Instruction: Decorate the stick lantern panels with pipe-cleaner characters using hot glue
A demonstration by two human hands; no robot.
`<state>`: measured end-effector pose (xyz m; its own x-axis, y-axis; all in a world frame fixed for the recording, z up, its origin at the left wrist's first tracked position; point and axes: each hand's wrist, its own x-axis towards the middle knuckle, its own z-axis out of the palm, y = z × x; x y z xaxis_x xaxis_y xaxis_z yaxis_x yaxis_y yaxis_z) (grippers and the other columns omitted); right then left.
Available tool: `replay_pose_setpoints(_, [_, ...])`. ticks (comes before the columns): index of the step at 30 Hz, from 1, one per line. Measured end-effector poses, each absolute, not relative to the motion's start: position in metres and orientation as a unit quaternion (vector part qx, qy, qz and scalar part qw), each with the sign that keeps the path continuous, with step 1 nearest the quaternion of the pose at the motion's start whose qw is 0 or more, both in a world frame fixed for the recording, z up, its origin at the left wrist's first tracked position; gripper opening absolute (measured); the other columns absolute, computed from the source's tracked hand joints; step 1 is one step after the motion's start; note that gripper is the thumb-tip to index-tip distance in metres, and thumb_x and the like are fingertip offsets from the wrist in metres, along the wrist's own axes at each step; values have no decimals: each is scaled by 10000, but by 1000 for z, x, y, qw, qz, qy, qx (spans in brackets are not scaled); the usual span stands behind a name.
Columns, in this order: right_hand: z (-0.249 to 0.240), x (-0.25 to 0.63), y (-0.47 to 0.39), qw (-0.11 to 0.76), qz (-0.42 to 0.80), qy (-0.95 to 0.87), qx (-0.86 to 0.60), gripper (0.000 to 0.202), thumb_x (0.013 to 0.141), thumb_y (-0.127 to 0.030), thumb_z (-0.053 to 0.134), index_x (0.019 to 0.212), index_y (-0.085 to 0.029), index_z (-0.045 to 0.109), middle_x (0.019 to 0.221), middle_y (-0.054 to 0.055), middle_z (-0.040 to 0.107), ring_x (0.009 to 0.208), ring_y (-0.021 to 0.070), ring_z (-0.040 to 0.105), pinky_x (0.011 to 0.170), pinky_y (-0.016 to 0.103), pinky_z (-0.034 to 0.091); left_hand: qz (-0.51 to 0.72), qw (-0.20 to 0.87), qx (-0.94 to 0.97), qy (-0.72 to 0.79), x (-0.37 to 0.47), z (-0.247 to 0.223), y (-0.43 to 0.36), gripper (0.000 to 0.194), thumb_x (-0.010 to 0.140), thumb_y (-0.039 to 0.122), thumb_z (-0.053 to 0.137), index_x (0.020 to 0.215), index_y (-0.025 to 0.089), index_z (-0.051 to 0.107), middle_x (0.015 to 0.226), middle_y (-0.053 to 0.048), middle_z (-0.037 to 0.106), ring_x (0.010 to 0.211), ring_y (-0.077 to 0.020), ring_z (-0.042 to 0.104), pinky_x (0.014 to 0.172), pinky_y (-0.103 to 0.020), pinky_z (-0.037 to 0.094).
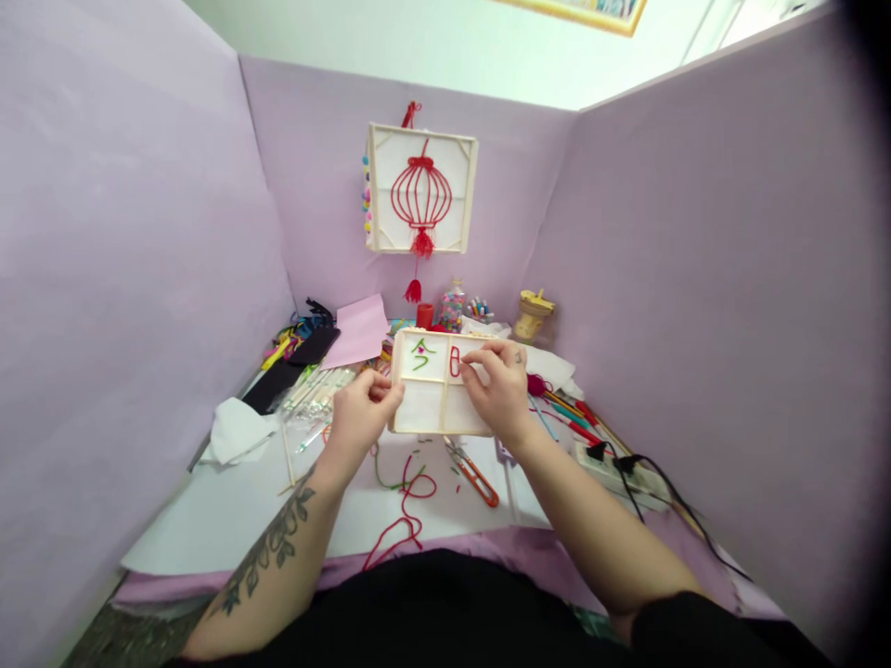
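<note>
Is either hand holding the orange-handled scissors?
No, the scissors lie on the white tabletop, apart from the left hand and the right hand.

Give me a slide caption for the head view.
Left hand holding a framed white panel's edge, right hand by its red character, red lantern decoration hanging behind.

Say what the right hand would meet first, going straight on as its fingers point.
Probably the red outline on the framed panel: the right hand has its fingertips beside it, though whether they touch is unclear.

From here I see my left hand (362, 405) holding a cream-edged white rectangular panel (420, 405), my right hand (501, 387) at its red cord character (452, 363).
</note>
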<state>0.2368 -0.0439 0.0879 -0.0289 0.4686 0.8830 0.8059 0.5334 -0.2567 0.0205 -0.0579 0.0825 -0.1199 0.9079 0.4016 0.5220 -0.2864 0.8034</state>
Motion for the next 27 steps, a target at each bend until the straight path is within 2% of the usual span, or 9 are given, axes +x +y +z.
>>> replay_pose_setpoints(13, [94, 244, -38, 469, -189, -735, -451, 65, 884, -228, 562, 856, -233, 620, 938, 70, 541, 965, 256, 509, 900, 453, 425, 503, 214, 639, 542, 28, 80, -63, 213, 746, 400, 644, 717, 191, 614, 629, 12, 651, 594, -134, 603, 598, -244, 470])
replay_pose_setpoints(27, [96, 247, -36, 472, -152, -740, -454, 74, 878, -224, 526, 852, -214, 594, 957, 90, 542, 973, 268, 495, 914, 467, 402, 505, 210, 639, 541, 30, 78, -63, 221, 742, 414, 646, 713, 198, 607, 617, 20, 644, 573, -128, 592, 591, -240, 473])
